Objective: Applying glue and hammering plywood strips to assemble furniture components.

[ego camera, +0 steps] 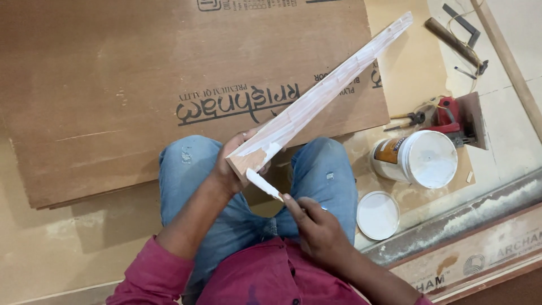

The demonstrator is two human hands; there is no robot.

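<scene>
while a person sits on the floor, the left hand [232, 164] wraps the near end of a long wooden strip [322, 96] angled up over a plywood sheet [141, 85], and the right hand [316, 226] pinches a small putty blade [263, 184] touching that end. the strip looks stiff and light, its white coat likely wet, so the bare end seems the place to hold. an open white tub [420, 158] and its lid [377, 214] sit just beside the right knee.

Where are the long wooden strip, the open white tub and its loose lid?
wooden strip [324, 93], head view, middle of its white-coated face
white tub [432, 159], head view, white contents inside
lid [377, 214], head view, centre
</scene>
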